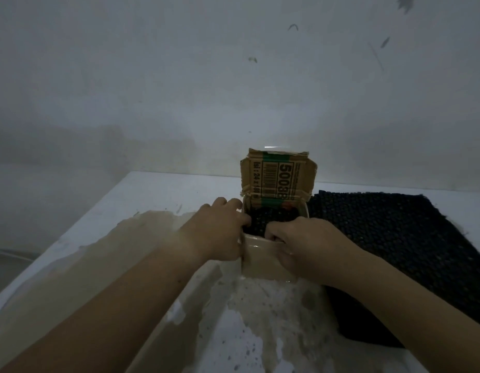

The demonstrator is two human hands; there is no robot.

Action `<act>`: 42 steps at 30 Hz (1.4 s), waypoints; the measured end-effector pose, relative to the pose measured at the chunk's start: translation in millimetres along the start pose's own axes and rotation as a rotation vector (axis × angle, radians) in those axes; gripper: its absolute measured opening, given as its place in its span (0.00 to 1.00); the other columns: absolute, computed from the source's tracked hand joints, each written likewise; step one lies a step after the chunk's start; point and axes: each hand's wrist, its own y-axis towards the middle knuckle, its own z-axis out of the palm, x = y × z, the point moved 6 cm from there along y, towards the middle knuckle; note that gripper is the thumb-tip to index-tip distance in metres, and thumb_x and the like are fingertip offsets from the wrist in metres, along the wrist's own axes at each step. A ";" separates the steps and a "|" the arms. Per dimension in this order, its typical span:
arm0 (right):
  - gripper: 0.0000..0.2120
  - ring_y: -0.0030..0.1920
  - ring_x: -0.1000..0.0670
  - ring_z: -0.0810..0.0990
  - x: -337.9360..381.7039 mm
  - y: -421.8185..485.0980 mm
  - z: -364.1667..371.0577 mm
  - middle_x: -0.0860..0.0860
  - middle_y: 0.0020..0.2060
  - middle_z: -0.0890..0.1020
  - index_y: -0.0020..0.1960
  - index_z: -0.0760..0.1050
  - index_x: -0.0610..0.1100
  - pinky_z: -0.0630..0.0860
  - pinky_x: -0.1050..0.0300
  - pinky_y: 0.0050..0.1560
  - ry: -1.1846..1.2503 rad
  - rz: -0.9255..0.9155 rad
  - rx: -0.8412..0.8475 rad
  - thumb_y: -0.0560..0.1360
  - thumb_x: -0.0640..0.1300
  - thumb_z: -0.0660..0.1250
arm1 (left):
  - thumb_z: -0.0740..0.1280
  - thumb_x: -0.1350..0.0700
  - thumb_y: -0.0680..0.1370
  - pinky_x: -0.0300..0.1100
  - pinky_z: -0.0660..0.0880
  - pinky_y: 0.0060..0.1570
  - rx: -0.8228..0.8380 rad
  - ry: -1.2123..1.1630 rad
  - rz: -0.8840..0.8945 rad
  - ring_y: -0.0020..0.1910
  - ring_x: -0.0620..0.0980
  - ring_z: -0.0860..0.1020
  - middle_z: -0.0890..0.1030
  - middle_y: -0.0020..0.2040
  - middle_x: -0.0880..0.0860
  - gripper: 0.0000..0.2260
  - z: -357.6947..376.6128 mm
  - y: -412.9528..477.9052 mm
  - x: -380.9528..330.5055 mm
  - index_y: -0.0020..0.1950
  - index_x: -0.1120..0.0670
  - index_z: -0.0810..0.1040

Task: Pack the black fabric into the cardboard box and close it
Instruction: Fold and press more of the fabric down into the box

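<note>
R hand (295, 238) sat centre frame, fingers (274, 232) curled over the near wall of the cardboard box (260, 261). Tips were hidden inside, so can't tell if they also pinched cloth. L hand (220, 230) was just left of it, wrapped round the box's left wall w/ thumb dipped in against the black fabric (274, 218).

Fabric was knobbly, soft and prob. light. It should squash and fold easily but may spring back up, so it wants pressing flat from the top. Best hold looks like a bunched edge, not the middle.

Box contents: fabric filled the opening nearly to the rim, nothing else visible in there. Lid flap (278, 179) stood upright at the back, barcode and green tape facing the camera, not yet folded down. Thin card, likely to buckle if squeezed hard.

A wider black spread (395, 238) of the same texture lay right of frame, touching the box's right side. Can't tell if it joins the piece inside.

All sat on a white stained table (125, 251) against a grey wall (233, 76).
</note>
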 end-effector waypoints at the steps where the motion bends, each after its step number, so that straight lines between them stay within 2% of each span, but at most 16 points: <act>1: 0.06 0.39 0.54 0.77 -1.0 -2.3 0.4 0.55 0.41 0.80 0.52 0.73 0.55 0.75 0.57 0.37 0.024 -0.003 -0.021 0.75 0.47 0.63 | 0.66 0.50 0.73 0.47 0.72 0.49 0.038 0.040 -0.015 0.57 0.54 0.72 0.73 0.58 0.53 0.19 0.4 4.7 -5.1 0.64 0.48 0.76; 4: 0.07 0.38 0.55 0.77 -6.8 -5.5 0.5 0.56 0.40 0.81 0.51 0.75 0.54 0.75 0.58 0.35 0.106 0.028 -0.072 0.74 0.46 0.66 | 0.66 0.53 0.75 0.44 0.70 0.42 0.174 0.119 -0.093 0.43 0.51 0.73 0.72 0.42 0.50 0.09 0.3 14.5 -15.9 0.53 0.53 0.77; 6: 0.07 0.38 0.56 0.78 -7.4 -6.3 0.6 0.56 0.41 0.81 0.51 0.76 0.54 0.75 0.60 0.35 0.131 0.032 -0.073 0.73 0.47 0.66 | 0.66 0.54 0.76 0.44 0.73 0.43 0.248 0.116 -0.100 0.41 0.50 0.74 0.70 0.38 0.50 0.05 2.1 18.0 -18.9 0.49 0.55 0.74; 10: 0.06 0.37 0.60 0.76 -18.9 -13.5 -19.6 0.60 0.41 0.81 0.51 0.76 0.54 0.73 0.62 0.37 0.231 0.081 -0.207 0.74 0.50 0.67 | 0.69 0.49 0.73 0.45 0.78 0.49 0.360 -0.041 -0.078 0.46 0.50 0.77 0.77 0.47 0.51 0.14 -7.3 10.0 -16.5 0.56 0.54 0.78; 12: 0.11 0.38 0.61 0.72 -32.2 -13.5 -32.2 0.61 0.44 0.81 0.55 0.76 0.55 0.68 0.63 0.39 0.125 0.112 -0.256 0.74 0.53 0.68 | 0.67 0.43 0.74 0.46 0.77 0.52 0.296 -0.244 -0.109 0.52 0.51 0.77 0.77 0.56 0.52 0.17 -24.6 2.7 -9.1 0.58 0.51 0.77; 15: 0.21 0.41 0.55 0.72 -44.1 -4.2 -28.8 0.57 0.41 0.78 0.65 0.71 0.53 0.65 0.61 0.39 0.013 0.177 -0.072 0.74 0.55 0.68 | 0.61 0.44 0.77 0.49 0.75 0.58 0.148 -0.317 -0.144 0.58 0.54 0.76 0.73 0.62 0.54 0.17 -38.2 6.9 4.5 0.62 0.49 0.76; 19: 0.23 0.43 0.52 0.72 -44.8 16.0 -14.9 0.56 0.38 0.70 0.68 0.65 0.48 0.65 0.59 0.40 -0.074 0.263 0.275 0.76 0.55 0.63 | 0.60 0.49 0.77 0.43 0.73 0.47 0.355 -0.197 -0.166 0.50 0.51 0.76 0.77 0.52 0.53 0.13 -15.0 24.7 -6.3 0.57 0.54 0.77; 22: 0.18 0.45 0.52 0.72 -50.3 32.4 -3.4 0.51 0.44 0.72 0.64 0.67 0.42 0.66 0.61 0.34 -0.009 0.322 0.481 0.77 0.48 0.64 | 0.59 0.54 0.80 0.43 0.73 0.53 0.446 -0.073 -0.152 0.49 0.51 0.74 0.75 0.48 0.54 0.14 -10.9 33.5 -17.5 0.62 0.57 0.76; 26: 0.09 0.41 0.53 0.70 -58.6 46.8 20.1 0.49 0.42 0.71 0.55 0.70 0.40 0.64 0.64 0.28 -0.030 0.326 0.581 0.77 0.41 0.64 | 0.60 0.60 0.81 0.48 0.74 0.59 0.489 -0.002 -0.164 0.61 0.55 0.77 0.80 0.57 0.57 0.15 -6.2 40.5 -20.3 0.66 0.62 0.75; 28: 0.08 0.37 0.55 0.68 -60.4 49.3 23.5 0.51 0.39 0.69 0.54 0.69 0.41 0.64 0.64 0.28 -0.030 0.340 0.586 0.77 0.40 0.64 | 0.61 0.61 0.79 0.49 0.76 0.57 0.457 0.000 -0.167 0.59 0.56 0.78 0.77 0.43 0.55 0.14 -6.7 40.4 -20.5 0.63 0.62 0.77; 30: 0.10 0.37 0.54 0.69 -59.0 48.6 20.7 0.50 0.39 0.70 0.57 0.71 0.40 0.65 0.64 0.29 -0.027 0.331 0.562 0.76 0.41 0.65 | 0.61 0.60 0.78 0.44 0.77 0.50 0.407 -0.057 -0.162 0.48 0.52 0.79 0.72 0.36 0.53 0.09 -7.6 40.5 -18.5 0.55 0.58 0.78; 32: 0.14 0.42 0.52 0.72 -58.6 44.8 14.6 0.48 0.44 0.74 0.59 0.71 0.39 0.68 0.62 0.33 -0.025 0.311 0.506 0.75 0.42 0.67 | 0.62 0.58 0.77 0.40 0.76 0.40 0.371 -0.178 -0.171 0.38 0.48 0.77 0.77 0.40 0.53 0.08 -6.8 40.2 -9.9 0.53 0.57 0.77; 35: 0.22 0.49 0.49 0.77 -60.0 35.6 -4.3 0.48 0.51 0.77 0.61 0.70 0.43 0.77 0.55 0.45 -0.094 0.287 0.358 0.70 0.47 0.72 | 0.64 0.54 0.73 0.46 0.80 0.50 0.316 -0.368 -0.138 0.49 0.49 0.79 0.80 0.55 0.53 0.25 -7.9 39.6 -0.3 0.71 0.49 0.70; 37: 0.28 0.50 0.48 0.77 -60.5 33.8 -17.0 0.49 0.52 0.78 0.62 0.70 0.47 0.78 0.52 0.47 -0.109 0.277 0.235 0.65 0.48 0.76 | 0.66 0.53 0.73 0.46 0.78 0.52 0.288 -0.312 -0.109 0.54 0.50 0.77 0.77 0.61 0.53 0.32 -14.4 39.8 0.1 0.77 0.46 0.61; 39: 0.33 0.52 0.48 0.77 -59.4 35.1 -18.1 0.49 0.55 0.78 0.65 0.70 0.49 0.79 0.51 0.50 -0.069 0.262 0.211 0.64 0.47 0.78 | 0.65 0.54 0.75 0.41 0.78 0.44 0.343 -0.277 -0.108 0.50 0.49 0.77 0.77 0.61 0.54 0.31 -13.6 42.1 -4.1 0.78 0.47 0.61; 42: 0.36 0.58 0.49 0.74 -56.7 35.8 -3.3 0.48 0.62 0.74 0.73 0.64 0.49 0.76 0.54 0.57 0.078 0.241 0.370 0.68 0.44 0.75 | 0.63 0.56 0.79 0.35 0.78 0.30 0.472 -0.404 -0.188 0.42 0.47 0.79 0.74 0.53 0.53 0.24 -7.8 46.0 -12.7 0.76 0.53 0.66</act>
